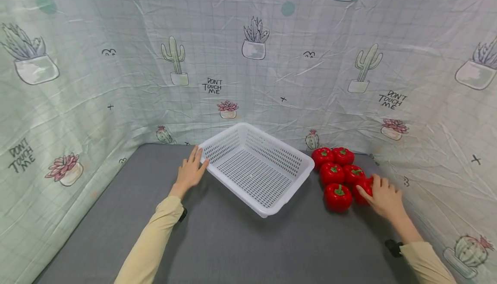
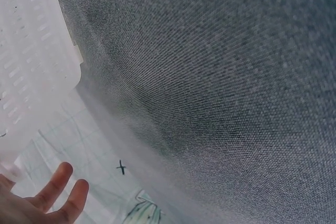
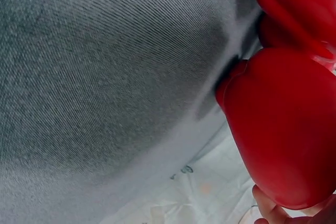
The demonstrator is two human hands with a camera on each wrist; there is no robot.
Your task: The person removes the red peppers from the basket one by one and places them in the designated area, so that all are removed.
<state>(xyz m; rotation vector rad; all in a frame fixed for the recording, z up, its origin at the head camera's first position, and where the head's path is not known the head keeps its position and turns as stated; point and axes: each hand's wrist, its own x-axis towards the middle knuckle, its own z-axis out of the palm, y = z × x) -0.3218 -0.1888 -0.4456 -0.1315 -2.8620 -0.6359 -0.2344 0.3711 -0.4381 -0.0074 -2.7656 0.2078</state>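
A white plastic basket [image 1: 268, 206] with perforated walls sits turned at an angle on the grey table. My left hand [image 1: 189, 172] touches the rim at its left corner. Two of that hand's fingers [image 2: 55, 184] are spread away from the basket wall [image 2: 37, 40] in the left wrist view. At the right, my right hand [image 1: 386, 195] grips a red bell pepper [image 1: 362, 192], thumb on the near side and fingers over the far side. Fingertips show beneath this pepper [image 3: 283, 129] in the right wrist view. Beside it stands another red bell pepper [image 1: 337, 198] with a green stem.
Several more red bell peppers [image 1: 331, 174] cluster between the basket's right corner and my right hand. A pale curtain [image 1: 256, 81] printed with potted cacti hangs behind and along both sides of the grey tabletop [image 1: 233, 241].
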